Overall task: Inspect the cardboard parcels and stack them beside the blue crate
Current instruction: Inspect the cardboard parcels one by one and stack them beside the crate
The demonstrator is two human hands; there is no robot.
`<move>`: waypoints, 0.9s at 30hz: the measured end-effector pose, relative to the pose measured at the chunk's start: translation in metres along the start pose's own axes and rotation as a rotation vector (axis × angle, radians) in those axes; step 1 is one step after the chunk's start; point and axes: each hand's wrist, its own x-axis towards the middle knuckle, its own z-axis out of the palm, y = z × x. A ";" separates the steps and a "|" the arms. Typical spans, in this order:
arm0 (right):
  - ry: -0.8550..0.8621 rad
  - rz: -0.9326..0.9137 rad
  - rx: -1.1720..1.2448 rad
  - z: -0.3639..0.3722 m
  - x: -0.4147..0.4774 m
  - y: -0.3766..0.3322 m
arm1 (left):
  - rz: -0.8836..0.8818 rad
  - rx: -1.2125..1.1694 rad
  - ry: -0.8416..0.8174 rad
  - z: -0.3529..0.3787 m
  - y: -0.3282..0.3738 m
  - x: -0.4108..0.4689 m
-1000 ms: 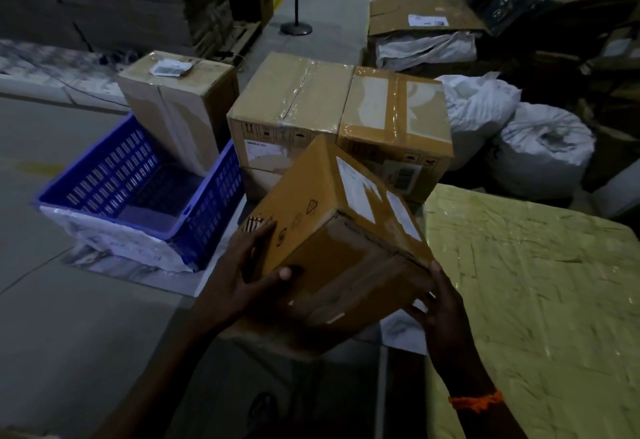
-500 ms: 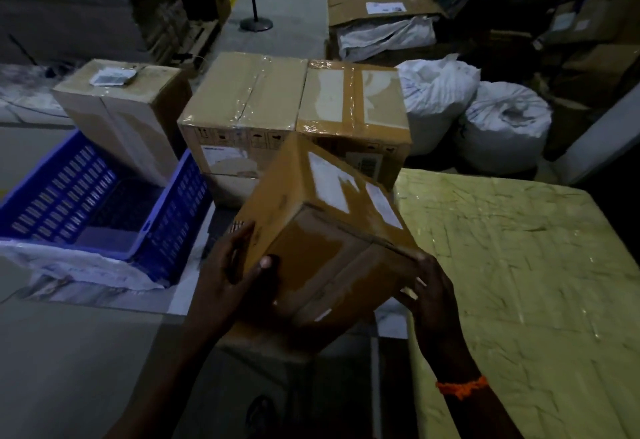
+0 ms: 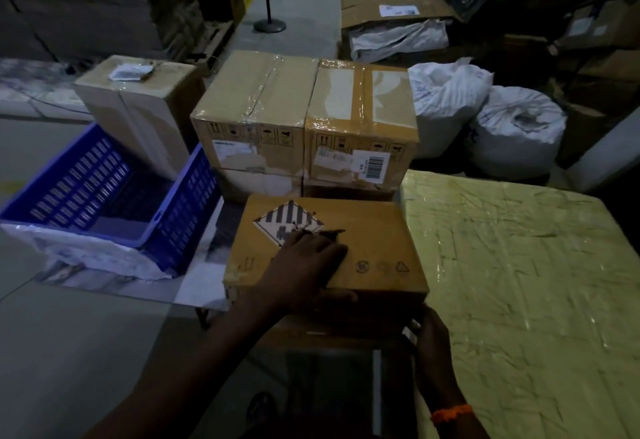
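Striped diamond hazard label [image 3: 287, 222] on the near parcel [image 3: 374, 230]; barcode sticker [image 3: 375, 166] (digits unreadable) on the right stacked box [image 3: 360, 102]

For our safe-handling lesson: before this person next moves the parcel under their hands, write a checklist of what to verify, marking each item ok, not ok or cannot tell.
1. Grip: left hand lies flat on top of the parcel, right hand holds its near right corner: ok.
2. Level: the parcel's top face sits level: ok.
3. Label: striped diamond label faces up, but fingers cover part of it: cannot tell if readable.
4. Support: what the parcel rests on is hidden beneath it: cannot tell.
5. Stack: stacked boxes beside the blue crate stand taped and square: ok.
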 end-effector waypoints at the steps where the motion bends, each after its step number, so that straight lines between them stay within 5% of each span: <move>1: 0.025 -0.072 0.003 0.001 -0.002 -0.006 | 0.003 0.001 0.014 0.007 0.003 -0.003; 6: 0.055 -0.691 -0.296 0.011 -0.027 -0.057 | -0.004 -0.013 0.074 0.037 -0.004 -0.034; 8: -0.095 -0.908 -0.470 0.029 -0.036 -0.066 | -0.038 0.005 0.092 0.045 -0.011 -0.051; 12: -0.620 -0.961 -0.994 0.079 -0.036 -0.067 | -0.188 -0.066 0.170 0.050 -0.029 -0.088; 16: -0.597 -1.118 -1.445 0.126 -0.029 -0.057 | -0.417 -0.222 0.315 0.051 -0.046 -0.124; 19: -0.566 -1.109 -1.420 0.142 -0.026 -0.058 | -0.687 -0.683 0.421 0.051 -0.057 -0.145; 22: -0.584 -1.105 -1.251 0.136 -0.026 -0.058 | -1.000 -1.154 0.352 0.056 -0.062 -0.166; 24: -0.602 -1.065 -1.052 0.124 -0.027 -0.062 | -0.999 -1.160 0.266 0.058 -0.067 -0.172; 27: -0.606 -0.917 -0.742 0.097 -0.025 -0.075 | -0.985 -1.179 0.411 0.045 -0.078 -0.167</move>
